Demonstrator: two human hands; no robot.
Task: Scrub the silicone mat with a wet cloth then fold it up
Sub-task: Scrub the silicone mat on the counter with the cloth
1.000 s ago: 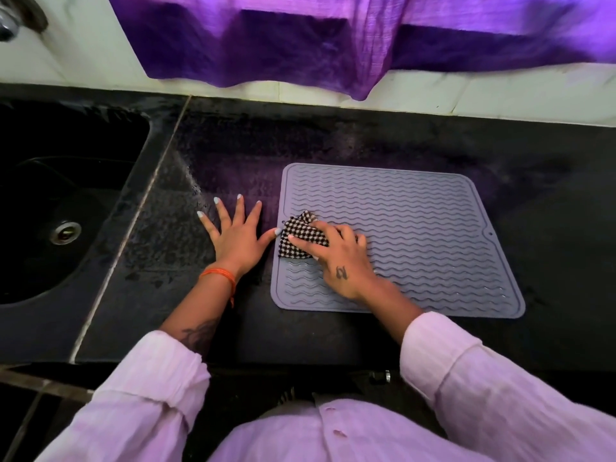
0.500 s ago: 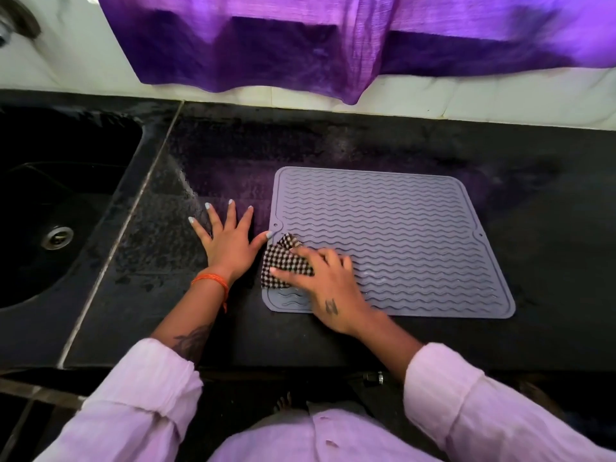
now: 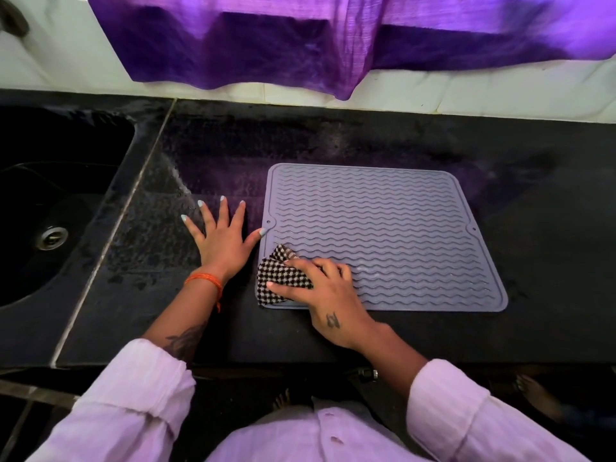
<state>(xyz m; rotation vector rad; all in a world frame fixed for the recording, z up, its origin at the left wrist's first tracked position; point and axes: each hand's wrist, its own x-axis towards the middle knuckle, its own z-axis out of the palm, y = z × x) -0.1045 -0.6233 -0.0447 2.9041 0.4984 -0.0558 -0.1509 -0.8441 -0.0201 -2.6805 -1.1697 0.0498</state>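
Two hands work on a black stone surface [image 3: 333, 331] that fills most of the view, its top speckled with wet patches. At its left end a dark sink [image 3: 50, 201] is set in, with a round metal drain [image 3: 51, 237] at the bottom. Along the white tiled wall behind, a purple curtain [image 3: 300, 38] hangs down, its lowest fold ending just above the back edge of the surface.

Right of centre the grey silicone mat [image 3: 393, 228] lies flat and unfolded on the surface, its ridged wavy face up, a small notch at the middle of each side edge.

Pale lilac sleeves [image 3: 133, 405] are rolled above both wrists. The left hand [image 3: 221, 241] lies palm down on the bare surface just beside the mat's left edge, fingers straight and spread, its grip holding nothing; the thumb tip touches the mat's rim near the notch. An orange thread band [image 3: 205, 280] circles that wrist.

The right hand [image 3: 328, 295] rests on the mat's near left corner, fingers curled over a bunched black-and-white checked cloth [image 3: 283, 275] and pressing it onto the ridges. Part of the cloth sticks out past the fingers toward the mat's left edge.
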